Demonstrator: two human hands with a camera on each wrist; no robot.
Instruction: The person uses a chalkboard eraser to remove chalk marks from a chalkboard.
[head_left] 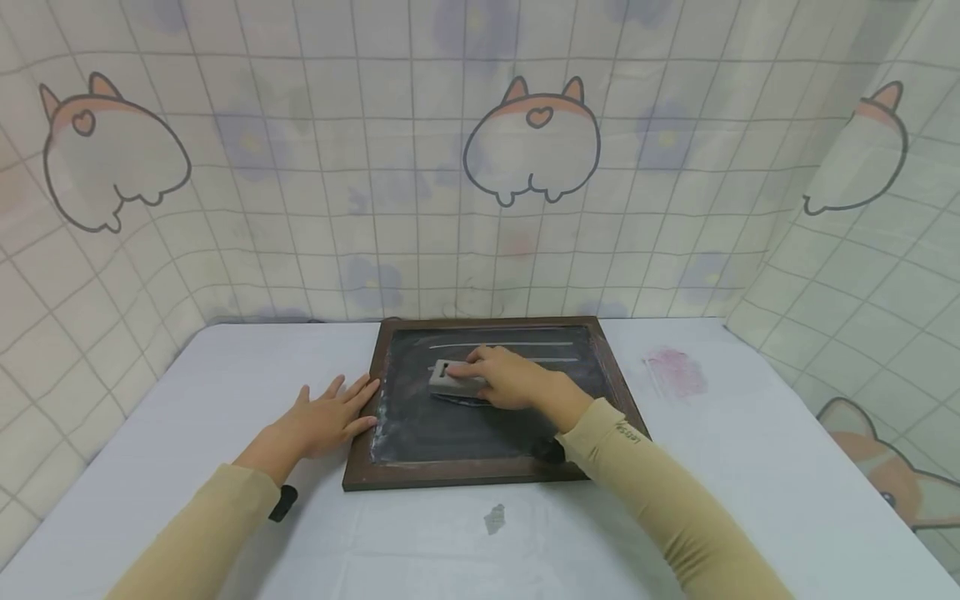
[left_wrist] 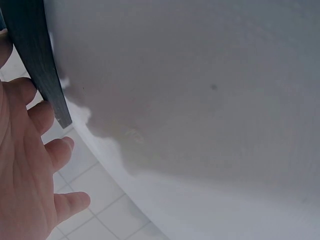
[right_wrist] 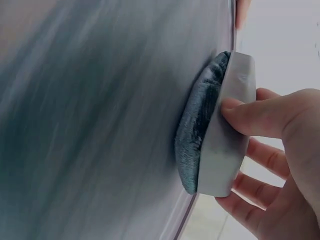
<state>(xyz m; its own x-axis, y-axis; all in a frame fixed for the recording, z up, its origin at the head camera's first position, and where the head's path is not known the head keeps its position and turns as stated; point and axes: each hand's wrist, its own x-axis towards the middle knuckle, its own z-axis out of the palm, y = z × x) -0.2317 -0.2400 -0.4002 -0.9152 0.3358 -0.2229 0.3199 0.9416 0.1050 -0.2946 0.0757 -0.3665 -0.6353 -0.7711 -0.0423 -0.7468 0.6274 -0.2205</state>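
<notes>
A chalkboard (head_left: 450, 437) in a dark brown wooden frame lies on the white table. My right hand (head_left: 517, 379) grips a grey-white eraser (head_left: 441, 383) over the board's middle, thumb on one side and fingers on the other. In the right wrist view the eraser's dark fuzzy pad (right_wrist: 192, 140) faces the smeared board surface. White chalk lines (head_left: 510, 344) run across the far part of the board, near the eraser. With its fingers spread, my left hand (head_left: 322, 423) rests at the left side of the frame, fingertips on the wooden edge (left_wrist: 37, 60).
A pink smudge (head_left: 677, 372) marks the table (head_left: 720, 467) right of the board, and a small grey patch (head_left: 495, 519) lies in front of it. Behind the table hangs a checked cloth (head_left: 420, 233) with cartoon animals, which also closes off both sides.
</notes>
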